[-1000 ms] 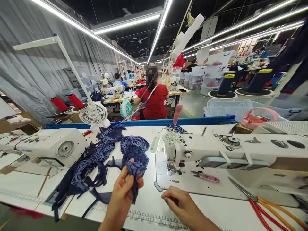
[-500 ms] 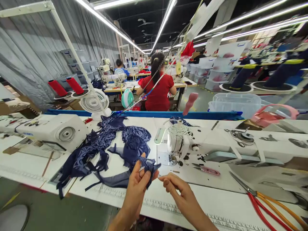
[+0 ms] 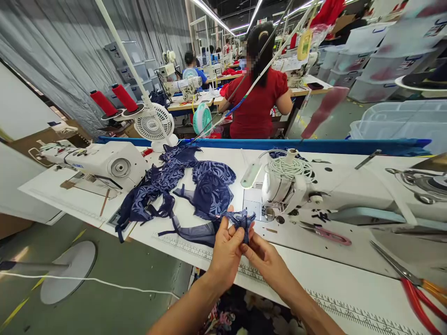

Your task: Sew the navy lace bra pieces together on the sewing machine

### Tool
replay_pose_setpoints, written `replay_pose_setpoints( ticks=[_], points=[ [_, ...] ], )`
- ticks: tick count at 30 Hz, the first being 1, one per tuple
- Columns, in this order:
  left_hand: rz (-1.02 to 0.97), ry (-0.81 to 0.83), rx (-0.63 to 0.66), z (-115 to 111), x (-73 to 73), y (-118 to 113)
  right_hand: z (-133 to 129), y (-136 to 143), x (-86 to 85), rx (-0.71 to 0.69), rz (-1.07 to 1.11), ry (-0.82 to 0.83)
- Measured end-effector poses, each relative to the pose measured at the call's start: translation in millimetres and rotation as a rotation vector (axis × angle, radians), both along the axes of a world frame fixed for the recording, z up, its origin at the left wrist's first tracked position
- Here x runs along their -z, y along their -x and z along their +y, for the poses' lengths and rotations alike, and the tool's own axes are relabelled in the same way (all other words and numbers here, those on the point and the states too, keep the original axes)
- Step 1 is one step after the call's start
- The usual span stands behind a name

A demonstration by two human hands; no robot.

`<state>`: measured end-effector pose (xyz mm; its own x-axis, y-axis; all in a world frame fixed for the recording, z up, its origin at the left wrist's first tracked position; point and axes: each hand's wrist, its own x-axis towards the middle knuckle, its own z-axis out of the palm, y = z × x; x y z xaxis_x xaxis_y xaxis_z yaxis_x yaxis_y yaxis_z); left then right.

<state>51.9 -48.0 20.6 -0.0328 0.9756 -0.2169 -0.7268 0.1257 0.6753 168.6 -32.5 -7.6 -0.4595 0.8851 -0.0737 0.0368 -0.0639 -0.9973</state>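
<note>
My left hand is closed on the gathered end of a navy patterned garment near the table's front edge. Beside it, my right hand has its fingers pressed together at the same bunched fabric, just touching my left fingers. The garment's cups and a sheer strip spread over the white table behind and left of my hands. More navy pieces lie in a pile further left. The sewing machine's needle area stands just beyond my right hand.
Pink snips and large scissors lie at right. Another sewing machine and a white fan stand at left. A blue bar runs along the back edge. A person in red sits beyond it.
The view has turned, shifting the table scene. My right hand has come up to my left hand and now meets the bunched fabric; before, a small gap lay between them.
</note>
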Motion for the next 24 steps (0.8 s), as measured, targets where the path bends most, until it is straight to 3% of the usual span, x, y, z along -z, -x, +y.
replay_pose_setpoints(
  ticks=[3, 7, 12, 14, 16, 19, 21, 22, 24],
  points=[
    [-0.009, 0.067, -0.044, 8, -3.9, 15, -3, -6, -0.3, -0.007, -0.066, 0.072],
    [-0.041, 0.217, -0.193, 32, -12.9, 53, 7, -54, -13.6, -0.025, -0.105, 0.193],
    [0.145, 0.164, -0.197, 45, -3.8, 99, 26, -124, -27.0, 0.031, -0.42, -0.015],
    [0.339, 0.172, -0.137, 38, 7.0, 117, 25, -135, -24.3, -0.051, -0.572, -0.066],
    [0.596, 0.229, -0.159, 26, 16.5, 137, 18, -136, -19.3, -0.123, -0.716, -0.083],
    [1.036, 0.281, -0.516, 10, 20.9, 160, 8, -130, -14.1, -0.154, -0.841, -0.1],
    [1.439, 0.119, -0.709, 3, 18.2, 156, 5, -127, -13.5, -0.175, -0.851, -0.107],
    [1.628, -0.036, -0.697, 1, 17.0, 146, 5, -126, -13.6, -0.186, -0.851, -0.114],
    [1.783, -0.413, -0.376, -2, 17.9, 112, 6, -125, -13.4, -0.197, -0.861, -0.131]
  ],
)
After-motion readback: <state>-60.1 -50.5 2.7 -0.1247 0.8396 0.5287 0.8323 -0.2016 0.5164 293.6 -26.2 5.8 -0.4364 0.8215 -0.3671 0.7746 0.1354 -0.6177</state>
